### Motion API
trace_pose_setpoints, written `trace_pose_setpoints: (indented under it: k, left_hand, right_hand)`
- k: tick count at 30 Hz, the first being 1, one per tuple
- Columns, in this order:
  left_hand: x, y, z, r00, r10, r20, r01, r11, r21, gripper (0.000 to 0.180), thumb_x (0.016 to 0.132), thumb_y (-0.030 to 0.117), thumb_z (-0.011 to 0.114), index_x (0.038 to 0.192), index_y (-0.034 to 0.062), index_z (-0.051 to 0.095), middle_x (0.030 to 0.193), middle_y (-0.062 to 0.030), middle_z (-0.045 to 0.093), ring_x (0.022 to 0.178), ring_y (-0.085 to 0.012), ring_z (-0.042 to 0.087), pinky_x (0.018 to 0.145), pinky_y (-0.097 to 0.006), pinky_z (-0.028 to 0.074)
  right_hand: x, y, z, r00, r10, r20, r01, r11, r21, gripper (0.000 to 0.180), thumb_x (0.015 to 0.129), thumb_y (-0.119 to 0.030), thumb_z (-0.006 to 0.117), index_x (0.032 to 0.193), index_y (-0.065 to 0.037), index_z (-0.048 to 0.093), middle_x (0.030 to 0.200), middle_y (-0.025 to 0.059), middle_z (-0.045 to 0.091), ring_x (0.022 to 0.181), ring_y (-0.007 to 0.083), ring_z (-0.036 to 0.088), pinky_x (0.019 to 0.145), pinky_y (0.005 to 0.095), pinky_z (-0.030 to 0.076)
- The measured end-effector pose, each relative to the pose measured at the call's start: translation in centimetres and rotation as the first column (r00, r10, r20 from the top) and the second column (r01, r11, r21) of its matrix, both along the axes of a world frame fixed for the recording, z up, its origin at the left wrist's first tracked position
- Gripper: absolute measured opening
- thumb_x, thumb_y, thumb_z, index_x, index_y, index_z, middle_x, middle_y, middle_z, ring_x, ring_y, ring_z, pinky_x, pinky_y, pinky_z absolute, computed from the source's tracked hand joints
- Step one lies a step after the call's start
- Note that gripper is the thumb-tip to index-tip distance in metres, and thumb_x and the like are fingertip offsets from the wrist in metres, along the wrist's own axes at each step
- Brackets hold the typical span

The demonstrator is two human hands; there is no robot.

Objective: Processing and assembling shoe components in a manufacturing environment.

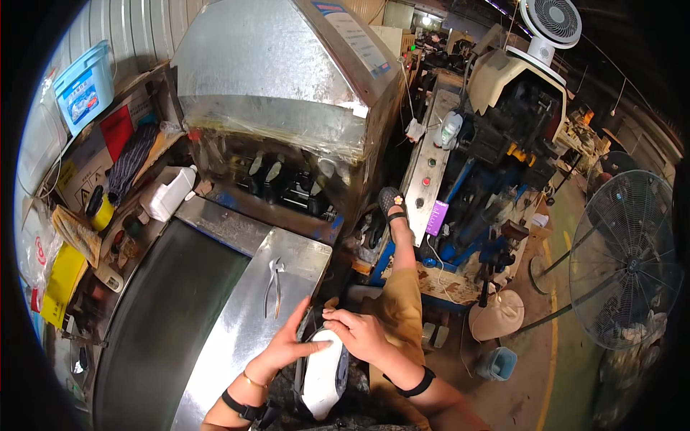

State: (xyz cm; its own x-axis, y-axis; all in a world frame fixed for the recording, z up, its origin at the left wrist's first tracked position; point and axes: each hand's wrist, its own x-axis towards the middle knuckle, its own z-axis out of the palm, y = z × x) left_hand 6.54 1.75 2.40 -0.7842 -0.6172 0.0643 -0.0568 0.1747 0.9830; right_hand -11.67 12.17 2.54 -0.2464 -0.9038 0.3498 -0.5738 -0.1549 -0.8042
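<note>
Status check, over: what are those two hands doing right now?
Left hand and right hand both gripping a white shoe, toe end up. Pliers lying on the steel plate beside them. Nothing blocking.

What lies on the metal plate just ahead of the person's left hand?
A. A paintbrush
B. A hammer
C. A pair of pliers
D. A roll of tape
C: a pair of pliers lies on the metal plate, just beyond the left hand, which touches the white shoe.

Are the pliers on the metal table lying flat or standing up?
Lying flat. The pliers rest on the metal table, handles toward the person, just beyond the left hand.
</note>
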Motion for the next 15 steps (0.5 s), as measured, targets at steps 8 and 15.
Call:
trace_pose_setpoints:
  k: [8, 15]
  left_hand:
    - [-0.7, -1.4, -3.2, 0.969, -0.228, -0.089, 0.245, 0.882, 0.403, 0.099, 0.078, 0.009, 0.085, 0.155, -0.0061, 0.025, 0.148, -0.0145, 0.044, 0.140, -0.0230, 0.040, 0.116, -0.035, 0.033]
    - [-0.5, 0.5, -5.8, 0.990, -0.073, 0.119, 0.101, 0.964, -0.247, 0.099, 0.077, 0.015, 0.088, 0.152, -0.0054, 0.027, 0.146, -0.0236, 0.044, 0.137, -0.0306, 0.046, 0.114, -0.040, 0.038]
  right_hand:
    - [-2.1, -1.6, -2.8, 0.879, 0.244, 0.411, -0.407, 0.833, 0.376, 0.063, 0.099, -0.026, 0.068, 0.151, -0.003, 0.042, 0.144, 0.0189, 0.056, 0.131, 0.0270, 0.056, 0.108, 0.0361, 0.044]
    - [1.1, 0.6, -2.9, 0.969, 0.126, 0.212, -0.173, 0.960, 0.219, 0.048, 0.097, -0.014, 0.063, 0.141, 0.000, 0.049, 0.137, 0.0234, 0.058, 0.127, 0.0365, 0.058, 0.106, 0.0411, 0.046]
